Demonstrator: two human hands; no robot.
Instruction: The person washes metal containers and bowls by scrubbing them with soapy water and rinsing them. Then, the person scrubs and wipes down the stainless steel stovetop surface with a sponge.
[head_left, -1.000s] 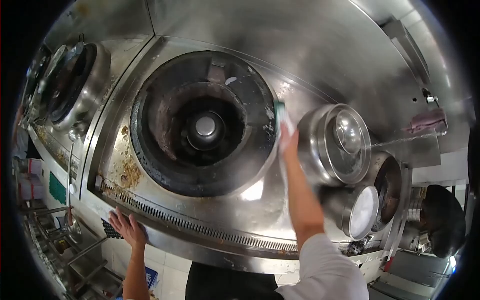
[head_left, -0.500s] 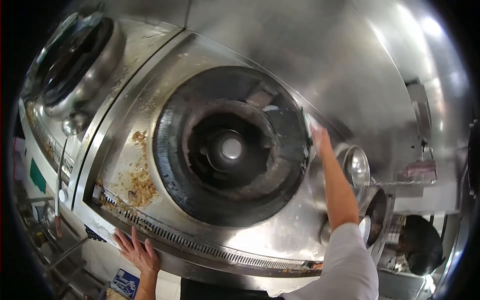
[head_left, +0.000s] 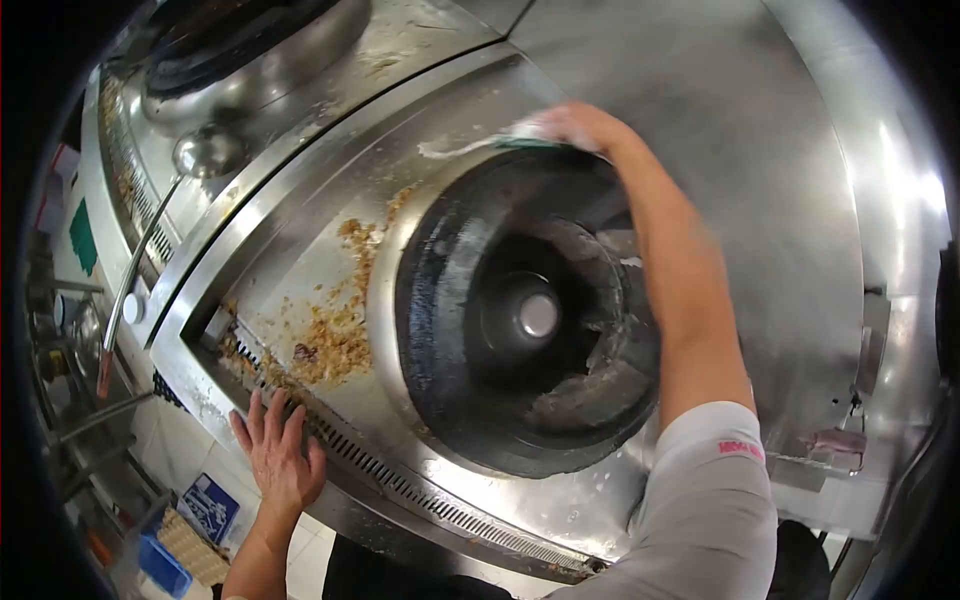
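Observation:
My right hand (head_left: 585, 125) presses a white and green cloth (head_left: 520, 137) to the steel stove top behind the big black burner ring (head_left: 430, 310). The fingers are wrapped on the cloth and slightly blurred. A pale end of the cloth trails off to the left. Leaning on the front rim of the stove, my left hand (head_left: 280, 455) has its fingers spread and holds nothing. Brown and yellow food scraps (head_left: 335, 340) lie on the steel between the left hand and the ring.
Along the front edge runs a slotted drain (head_left: 430, 500). A long-handled ladle (head_left: 208, 150) lies on the neighbouring stove section at the left, near another burner (head_left: 290, 65). A steel wall rises at the back. A blue box (head_left: 208, 505) sits low at the front left.
My right hand has carried the cloth from the right side of the ring round to its back left. My view has turned leftward. The left hand still rests on the front rim.

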